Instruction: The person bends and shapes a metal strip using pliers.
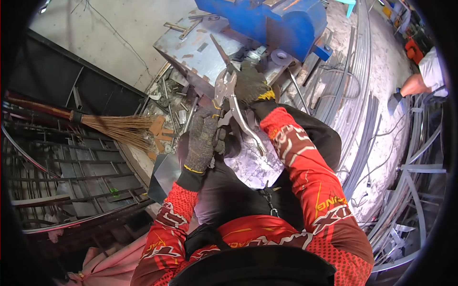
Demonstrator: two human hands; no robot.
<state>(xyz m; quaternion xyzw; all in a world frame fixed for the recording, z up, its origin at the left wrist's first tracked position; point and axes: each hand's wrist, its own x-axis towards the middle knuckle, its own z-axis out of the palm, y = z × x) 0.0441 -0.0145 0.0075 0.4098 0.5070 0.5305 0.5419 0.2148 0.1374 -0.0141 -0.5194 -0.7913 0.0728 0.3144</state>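
A pair of silver locking pliers (232,97) stands between my hands above my lap, its jaws upward and one long handle slanting down to the right. My left hand (202,140), in a grey knit glove, is closed around the lower part of the pliers at the other handle. My right hand (250,86), in a dark glove with a yellow cuff, is closed beside the jaws on a narrow tapered metal strip (219,48), which sticks out up and to the left. Where the jaws meet the strip is partly hidden.
Ahead is a metal work block (183,47) bearing metal scraps, a round disc (281,57) and a blue machine part (267,24). A stick broom (114,123) lies left beside a metal grille (81,176). Long metal bars (355,95) run along the right; another person (429,71) is there.
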